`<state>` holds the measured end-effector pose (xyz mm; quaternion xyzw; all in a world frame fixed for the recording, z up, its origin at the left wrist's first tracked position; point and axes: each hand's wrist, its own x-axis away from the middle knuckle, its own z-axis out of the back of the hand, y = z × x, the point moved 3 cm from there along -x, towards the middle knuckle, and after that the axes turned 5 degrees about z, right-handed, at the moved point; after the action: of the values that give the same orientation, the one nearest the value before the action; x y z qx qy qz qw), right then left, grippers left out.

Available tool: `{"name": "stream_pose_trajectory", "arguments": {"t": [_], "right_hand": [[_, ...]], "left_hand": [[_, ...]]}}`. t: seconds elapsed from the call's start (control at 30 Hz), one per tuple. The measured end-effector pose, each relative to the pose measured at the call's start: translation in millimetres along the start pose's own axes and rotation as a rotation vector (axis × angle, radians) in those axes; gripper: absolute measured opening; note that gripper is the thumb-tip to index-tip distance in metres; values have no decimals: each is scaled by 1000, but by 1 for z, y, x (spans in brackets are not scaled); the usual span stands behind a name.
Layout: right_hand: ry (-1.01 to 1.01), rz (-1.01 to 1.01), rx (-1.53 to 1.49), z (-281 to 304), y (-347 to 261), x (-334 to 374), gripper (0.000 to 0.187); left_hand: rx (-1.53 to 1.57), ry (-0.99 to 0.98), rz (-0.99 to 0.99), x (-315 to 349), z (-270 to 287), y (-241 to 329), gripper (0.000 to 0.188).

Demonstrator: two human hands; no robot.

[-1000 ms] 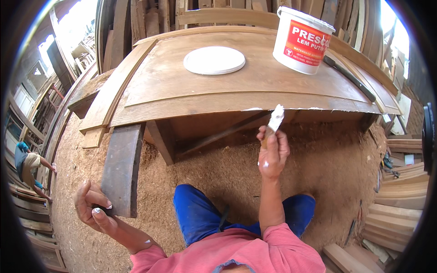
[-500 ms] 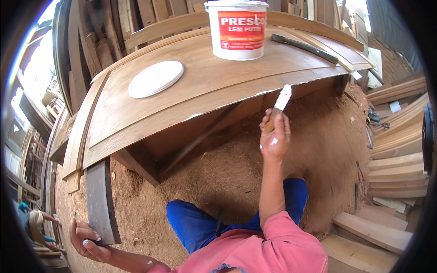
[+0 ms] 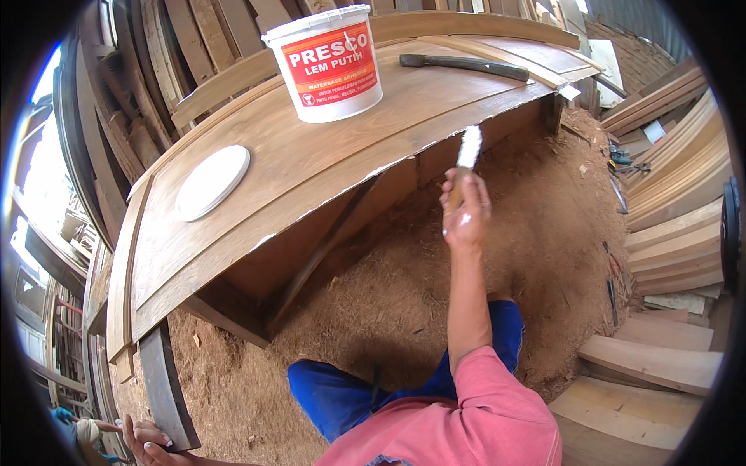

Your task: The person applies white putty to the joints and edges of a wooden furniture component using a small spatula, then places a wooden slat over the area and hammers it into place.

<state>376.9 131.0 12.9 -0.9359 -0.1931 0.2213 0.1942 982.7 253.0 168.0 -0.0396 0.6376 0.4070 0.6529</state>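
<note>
My right hand (image 3: 468, 210) is closed round the handle of a wooden-handled spreader (image 3: 470, 147). White paste coats its head, so I cannot tell whether bristles or a blade lie beneath. The head is held up close to the near edge of a brown wooden panel (image 3: 303, 167), where a thin line of white paste runs. Spots of paste mark my right hand. At the lower left, my left hand (image 3: 146, 444) has its fingers curled against the near end of a dark wooden board (image 3: 167, 388), which reaches to the panel's left corner. White smears show on its fingertips.
A white bucket (image 3: 330, 66) with a red label stands on the panel. Left of it lies a round white lid (image 3: 212, 183); a dark-handled tool (image 3: 466, 67) lies to the right. Curved planks (image 3: 676, 248) are stacked at right. Sawdust covers the ground (image 3: 373, 299). A person (image 3: 81, 431) shows at far left.
The view has tilted, shifting the bucket and lid leftward in it. The spreader's head has swung more upright beside the panel's edge. Both hands keep their hold.
</note>
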Motion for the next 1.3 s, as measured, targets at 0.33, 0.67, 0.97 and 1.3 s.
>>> {"name": "stream_pose_trajectory", "arguments": {"t": [0.33,0.67,0.97,1.3], "right_hand": [[-106,40,43,0,-3,-12,16],[103,74,52,38,-20,-97,20],[-192,-102,-90,-24,28,39,20],[-88,-388,-141,-9,33,67,14]], "left_hand": [[-39,117,-44,-8,-17,26,62],[-40,123,-84,-9,-29,38,56],[-22,137,-89,-9,-25,30,58],[-65,126,-50,0,-10,5,69]]}}
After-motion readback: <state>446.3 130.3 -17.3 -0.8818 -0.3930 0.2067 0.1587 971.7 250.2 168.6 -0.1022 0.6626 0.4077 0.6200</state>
